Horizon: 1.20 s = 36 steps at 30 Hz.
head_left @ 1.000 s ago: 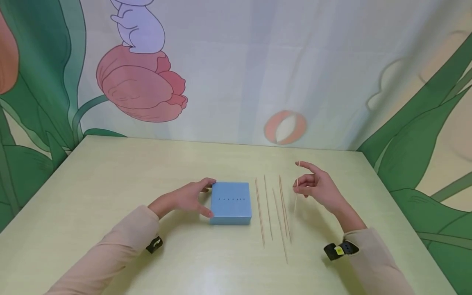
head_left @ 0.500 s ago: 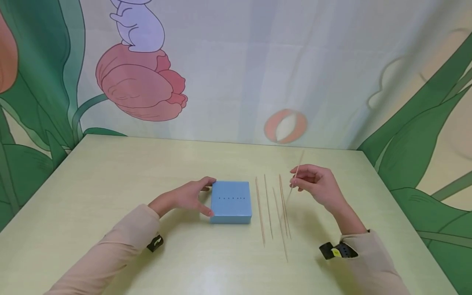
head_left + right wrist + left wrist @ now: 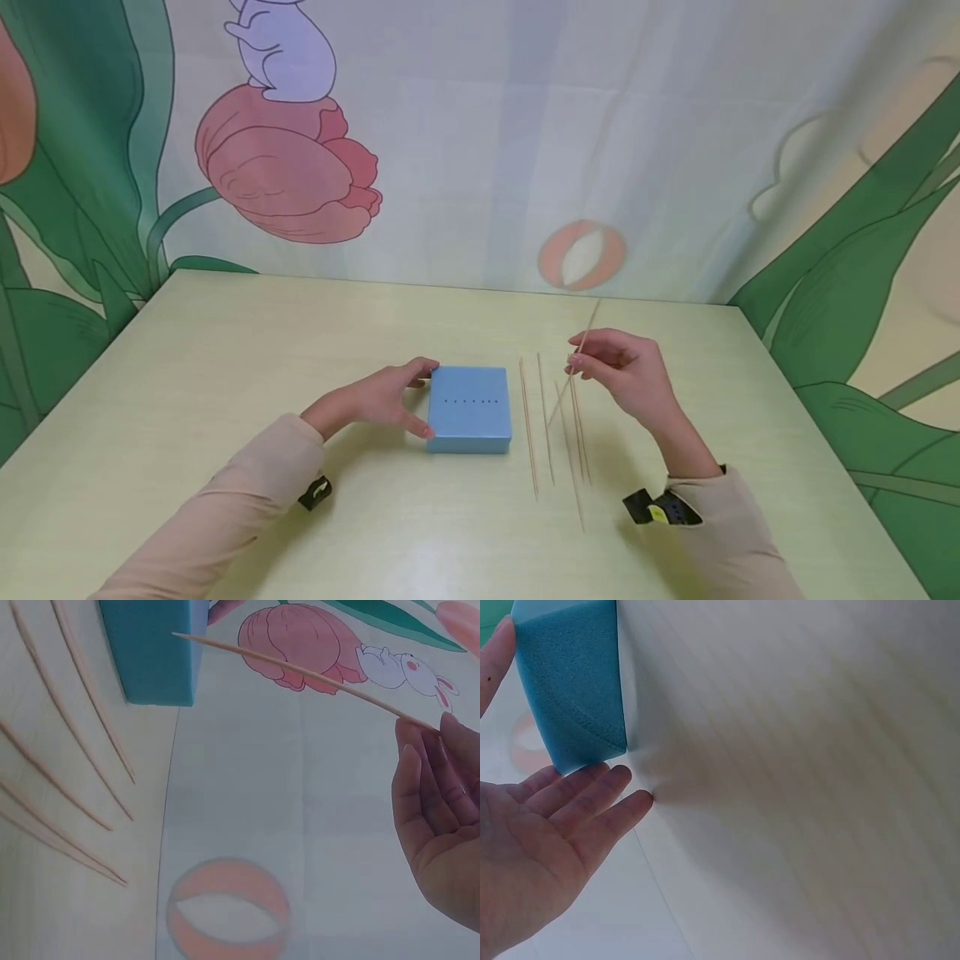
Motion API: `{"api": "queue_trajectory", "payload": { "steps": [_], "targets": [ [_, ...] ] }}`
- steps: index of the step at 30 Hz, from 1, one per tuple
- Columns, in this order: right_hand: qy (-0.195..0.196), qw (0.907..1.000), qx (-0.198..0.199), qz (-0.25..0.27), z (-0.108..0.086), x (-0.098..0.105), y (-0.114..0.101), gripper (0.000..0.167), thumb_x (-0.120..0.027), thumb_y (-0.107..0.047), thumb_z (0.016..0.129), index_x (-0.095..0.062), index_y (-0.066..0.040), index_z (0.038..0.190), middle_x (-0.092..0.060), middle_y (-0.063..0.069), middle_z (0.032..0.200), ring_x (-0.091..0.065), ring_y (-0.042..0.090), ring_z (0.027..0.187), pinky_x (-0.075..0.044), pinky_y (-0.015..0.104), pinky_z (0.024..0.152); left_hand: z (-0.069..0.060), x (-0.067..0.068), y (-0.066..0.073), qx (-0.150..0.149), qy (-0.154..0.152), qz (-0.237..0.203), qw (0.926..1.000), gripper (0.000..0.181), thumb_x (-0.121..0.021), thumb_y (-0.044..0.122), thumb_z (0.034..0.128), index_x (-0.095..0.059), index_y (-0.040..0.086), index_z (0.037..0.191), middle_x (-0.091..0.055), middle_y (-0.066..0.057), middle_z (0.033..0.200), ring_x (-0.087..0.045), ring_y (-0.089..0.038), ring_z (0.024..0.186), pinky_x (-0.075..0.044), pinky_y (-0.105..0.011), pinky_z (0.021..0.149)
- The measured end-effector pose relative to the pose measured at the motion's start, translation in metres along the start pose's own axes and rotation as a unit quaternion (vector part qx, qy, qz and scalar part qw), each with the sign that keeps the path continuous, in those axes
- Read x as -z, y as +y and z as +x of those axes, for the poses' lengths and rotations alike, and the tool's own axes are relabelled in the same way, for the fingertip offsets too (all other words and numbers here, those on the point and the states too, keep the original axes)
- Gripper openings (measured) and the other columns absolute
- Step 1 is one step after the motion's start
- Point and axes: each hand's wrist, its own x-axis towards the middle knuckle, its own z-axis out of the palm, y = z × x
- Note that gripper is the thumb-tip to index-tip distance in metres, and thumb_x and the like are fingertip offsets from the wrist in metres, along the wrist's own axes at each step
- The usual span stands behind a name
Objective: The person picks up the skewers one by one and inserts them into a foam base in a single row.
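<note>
A blue foam block with a row of small holes across its top lies on the table. My left hand holds its left side, thumb at the near corner and fingers at the far corner; the left wrist view shows the fingertips against the foam. To the right of the block, my right hand pinches a thin wooden skewer between thumb and fingertips. The skewer slants, its pointed lower end toward the block but apart from it in the head view. My right hand is above several loose skewers.
Several skewers lie roughly side by side on the pale table, right of the block. Behind the table's far edge hangs a printed curtain. Each wrist wears a black strap.
My right hand has taken a pinch on the skewer, tilted it and moved left with it, over the loose skewers. My left hand and the foam block have stayed in place.
</note>
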Motion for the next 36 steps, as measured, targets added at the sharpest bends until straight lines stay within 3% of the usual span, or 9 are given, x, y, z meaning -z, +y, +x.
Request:
{"api": "queue_trajectory", "payload": {
  "steps": [9, 16, 29, 36],
  "targets": [
    [0.016, 0.9993, 0.031, -0.012, 0.010, -0.014, -0.008, 0.013, -0.063, 0.007, 0.081, -0.064, 0.006, 0.093, -0.066, 0.019, 0.077, -0.064, 0.010, 0.066, -0.052, 0.024, 0.061, 0.000, 0.000, 0.000, -0.003, 0.000, 0.007, 1.0000, 0.093, -0.081, 0.030, 0.0670, -0.027, 0.003, 0.138, -0.036, -0.017, 0.140, -0.037, -0.034, 0.125, -0.028, -0.045, 0.103],
    [0.016, 0.9986, 0.049, -0.013, 0.023, -0.030, -0.009, 0.011, -0.065, 0.004, 0.080, -0.066, 0.005, 0.090, -0.067, 0.017, 0.076, -0.065, 0.020, 0.065, -0.052, 0.024, 0.061, 0.000, 0.002, 0.002, 0.005, -0.003, 0.008, 0.9999, 0.094, -0.081, 0.029, 0.0677, -0.025, 0.002, 0.139, -0.034, -0.018, 0.141, -0.036, -0.034, 0.126, -0.027, -0.046, 0.103],
    [0.011, 0.9926, 0.120, -0.018, 0.039, -0.058, -0.012, 0.009, -0.067, 0.004, 0.078, -0.067, 0.005, 0.088, -0.068, 0.013, 0.075, -0.065, 0.018, 0.065, -0.053, 0.026, 0.065, -0.001, 0.001, 0.005, 0.007, -0.005, 0.008, 0.9999, 0.094, -0.081, 0.030, 0.0677, -0.025, 0.003, 0.139, -0.034, -0.019, 0.141, -0.035, -0.035, 0.126, -0.027, -0.046, 0.103],
    [0.005, 0.9905, 0.135, -0.021, 0.048, -0.072, -0.015, 0.010, -0.067, 0.001, 0.079, -0.067, 0.004, 0.089, -0.069, 0.011, 0.076, -0.065, 0.017, 0.066, -0.053, 0.028, 0.065, 0.000, 0.002, 0.005, 0.020, -0.004, 0.014, 0.9997, 0.094, -0.081, 0.032, 0.0673, -0.026, 0.005, 0.139, -0.035, -0.016, 0.141, -0.036, -0.034, 0.126, -0.028, -0.047, 0.102]
  ]
}}
